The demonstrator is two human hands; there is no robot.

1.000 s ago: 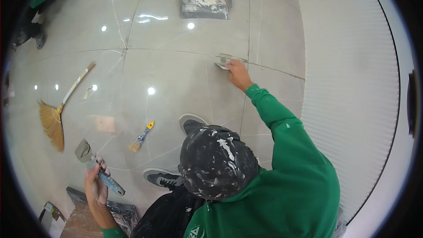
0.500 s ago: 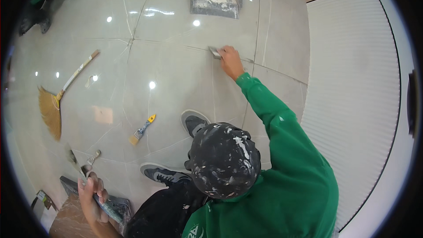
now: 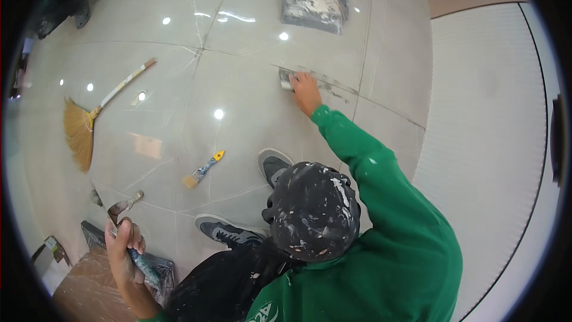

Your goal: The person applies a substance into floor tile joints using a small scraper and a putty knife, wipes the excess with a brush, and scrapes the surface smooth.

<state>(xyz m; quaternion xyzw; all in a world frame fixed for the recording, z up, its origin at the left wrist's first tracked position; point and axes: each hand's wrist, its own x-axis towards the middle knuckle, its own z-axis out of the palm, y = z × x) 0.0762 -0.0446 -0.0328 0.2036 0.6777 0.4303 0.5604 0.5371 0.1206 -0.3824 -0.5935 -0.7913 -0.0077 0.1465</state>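
Observation:
My right hand (image 3: 305, 92) grips a flat metal scraper (image 3: 286, 79), its blade against the floor along a tile joint (image 3: 271, 64). Dark smears (image 3: 333, 88) mark the joint to the right of the blade. At the lower left, my left hand (image 3: 125, 247) is wrapped round the worn greenish handle of a trowel (image 3: 114, 211), held up off the floor. Its metal end is partly confused with a small metal piece (image 3: 139, 194) behind it, and I cannot tell whether they are joined. A paintbrush (image 3: 204, 169) with a yellow handle tip lies between my hands.
A straw broom (image 3: 80, 134) lies at left on the glossy tile floor. A crusted dustpan (image 3: 314, 1) is at the top. A ribbed white panel (image 3: 482, 137) stands at right. Near my left arm are a brown board (image 3: 89, 286) and a dark tray (image 3: 93, 235). Another person's shoe (image 3: 82, 15) shows at upper left.
My right hand has drawn the scraper leftward along the joint, and dark smears now show behind it. The left hand still holds the trowel, slightly higher in view. The whole view has shifted a little.

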